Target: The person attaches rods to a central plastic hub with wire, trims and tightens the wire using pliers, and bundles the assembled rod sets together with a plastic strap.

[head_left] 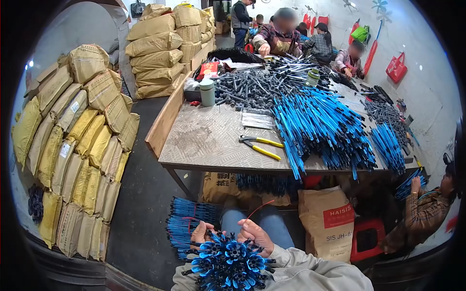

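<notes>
A bundle of blue rods with black ends [228, 264] rests in front of my body, its ends turned up towards me. My right hand [256, 236] is closed at the bundle's far right side, with a thin red tie [260, 207] pinched between thumb and finger, one end curving up freely. Across from it, my left hand [201, 234] has bent fingers close against the far left of the bundle. What those fingers grip is hidden. A second stack of blue rods [187, 225], bound with red ties, lies low beyond my left hand.
Ahead stands a workbench [194, 140] bearing yellow-handled pliers [262, 145], a large heap of blue rods [325, 128], black parts [257, 87] and a green cup [207, 93]. Stacked sacks [77, 160] line the left. A paper sack [327, 223] stands right; people work around the bench.
</notes>
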